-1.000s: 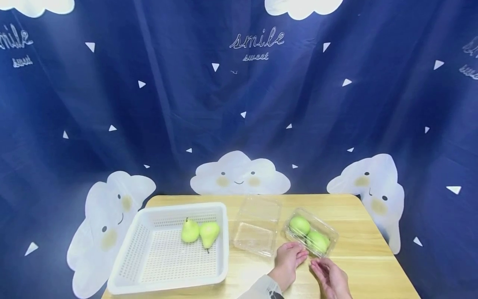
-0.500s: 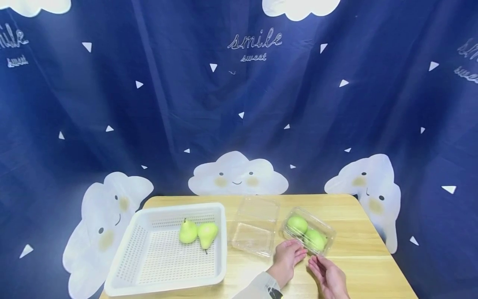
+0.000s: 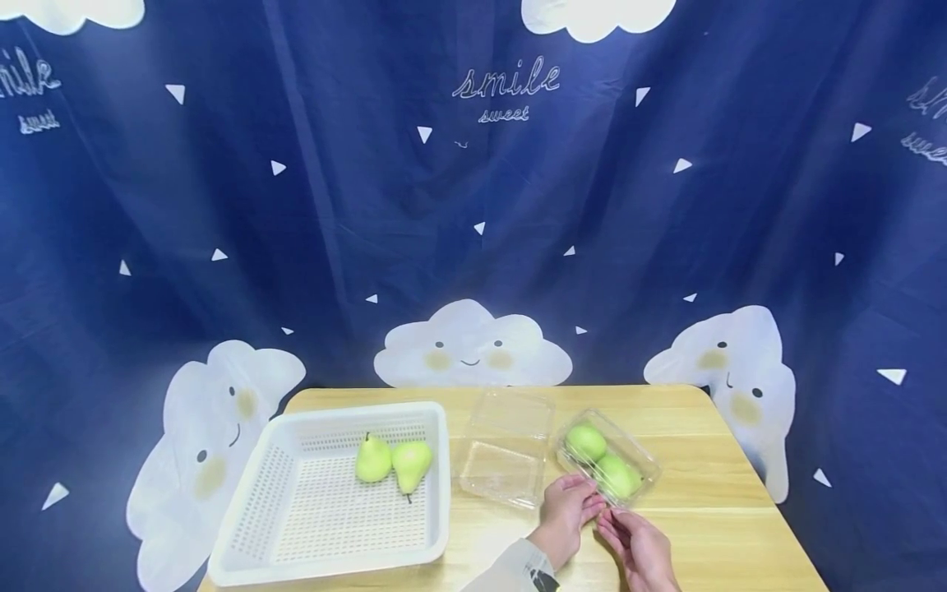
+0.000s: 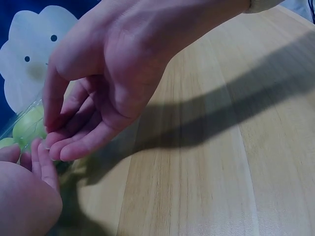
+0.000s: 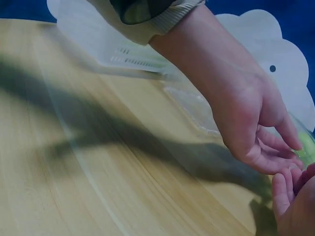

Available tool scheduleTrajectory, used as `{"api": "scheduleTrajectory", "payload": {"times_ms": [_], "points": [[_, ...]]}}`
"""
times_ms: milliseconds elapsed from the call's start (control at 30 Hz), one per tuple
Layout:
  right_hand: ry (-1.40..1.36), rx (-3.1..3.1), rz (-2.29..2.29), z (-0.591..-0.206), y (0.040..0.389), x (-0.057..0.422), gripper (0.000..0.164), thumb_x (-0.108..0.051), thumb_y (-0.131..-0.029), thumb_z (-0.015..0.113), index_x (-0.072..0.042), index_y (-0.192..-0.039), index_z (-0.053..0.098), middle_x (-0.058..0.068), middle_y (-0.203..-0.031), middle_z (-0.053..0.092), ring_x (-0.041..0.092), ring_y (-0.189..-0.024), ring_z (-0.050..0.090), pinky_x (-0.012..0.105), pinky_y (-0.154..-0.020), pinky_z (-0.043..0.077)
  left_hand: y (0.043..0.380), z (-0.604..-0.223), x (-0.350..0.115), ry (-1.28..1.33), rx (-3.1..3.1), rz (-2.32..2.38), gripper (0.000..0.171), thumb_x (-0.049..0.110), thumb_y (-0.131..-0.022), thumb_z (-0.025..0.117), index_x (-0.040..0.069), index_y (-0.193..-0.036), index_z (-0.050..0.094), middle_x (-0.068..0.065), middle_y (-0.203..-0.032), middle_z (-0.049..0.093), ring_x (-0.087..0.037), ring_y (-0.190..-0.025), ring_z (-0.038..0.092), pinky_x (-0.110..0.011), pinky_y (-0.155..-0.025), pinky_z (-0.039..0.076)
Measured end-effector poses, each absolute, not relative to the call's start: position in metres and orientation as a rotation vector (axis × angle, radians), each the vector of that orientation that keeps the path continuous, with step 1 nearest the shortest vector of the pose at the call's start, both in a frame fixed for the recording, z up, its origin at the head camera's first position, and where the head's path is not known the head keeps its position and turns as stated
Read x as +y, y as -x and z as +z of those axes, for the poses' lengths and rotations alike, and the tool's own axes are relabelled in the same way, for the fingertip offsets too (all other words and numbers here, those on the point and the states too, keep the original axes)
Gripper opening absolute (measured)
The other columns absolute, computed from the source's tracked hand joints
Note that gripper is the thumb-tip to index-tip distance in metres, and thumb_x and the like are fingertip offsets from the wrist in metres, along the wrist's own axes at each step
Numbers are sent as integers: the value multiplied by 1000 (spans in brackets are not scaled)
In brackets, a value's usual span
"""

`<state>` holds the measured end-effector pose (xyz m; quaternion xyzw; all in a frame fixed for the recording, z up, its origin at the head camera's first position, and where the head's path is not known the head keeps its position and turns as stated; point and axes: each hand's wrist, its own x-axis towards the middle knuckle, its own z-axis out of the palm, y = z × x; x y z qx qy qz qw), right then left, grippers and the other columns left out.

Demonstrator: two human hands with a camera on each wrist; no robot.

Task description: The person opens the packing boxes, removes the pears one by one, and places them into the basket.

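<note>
A clear plastic clamshell container [image 3: 645, 457] lies angled at the right of the table, its lid down over two green pears [image 3: 617, 477]. My left hand [image 3: 568, 514] pinches the container's near edge at its left part. Just right of it, my right hand [image 3: 638, 549] pinches the same edge, thumb against fingers, the two hands' fingertips almost meeting. In the left wrist view the right hand [image 4: 106, 83] reaches down from above toward the left hand [image 4: 27, 196]. The right wrist view shows the left hand [image 5: 246, 118] above the right hand's fingers [image 5: 281, 196].
A second clear container [image 3: 503, 469] sits with its lid open left of my hands. Farther left is a white perforated basket [image 3: 444, 526] with two green pears [image 3: 392, 462] at its back right. A blue curtain [image 3: 473, 189] hangs behind the wooden table [image 3: 725, 543].
My right hand has slid left along the container's near edge toward my left hand. The container has shifted slightly left. The basket and its pears stay put.
</note>
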<state>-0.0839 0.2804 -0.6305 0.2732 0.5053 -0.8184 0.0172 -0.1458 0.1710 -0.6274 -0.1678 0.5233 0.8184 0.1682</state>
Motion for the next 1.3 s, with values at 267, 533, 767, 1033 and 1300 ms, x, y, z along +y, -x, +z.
{"api": "scheduleTrajectory", "payload": {"times_ms": [267,533,767,1033,1300], "points": [[-859,1585,-2528,-629,85,275,23,-4,-106,47,-2,-105,69,6,-92,79,14,-90,78,26,-92,64,146,-627,172,492,1545,2300,30,2,-88,74,-4,-115,62,-16,-99,72,-23,-86,72,-36,-83,66],[-894,1574,-2484,-619,86,276,22,-4,-105,51,-3,-100,72,8,-90,79,17,-86,78,27,-87,66,148,-626,171,460,1581,2263,24,-3,-88,70,-2,-110,60,-14,-95,70,-20,-80,69,-31,-76,65],[-971,1652,-2412,-613,85,281,16,0,-100,59,4,-100,74,8,-83,79,15,-78,78,24,-79,66,151,-626,174,423,1550,2283,20,-7,-89,67,-2,-104,54,-11,-87,65,-17,-72,65,-30,-72,65],[-998,1750,-2358,-603,86,295,34,0,-98,64,11,-129,58,6,-84,78,11,-78,77,24,-82,65,154,-625,172,430,1565,2280,22,-6,-89,68,0,-104,54,-12,-87,65,-18,-73,66,-35,-76,67],[-1004,1819,-2317,-602,89,307,27,-4,-101,61,7,-126,59,-1,-84,77,7,-80,75,22,-83,65,152,-622,172,416,1594,2265,22,-8,-89,66,-1,-105,52,-12,-87,64,-18,-71,65,-33,-72,65]]}}
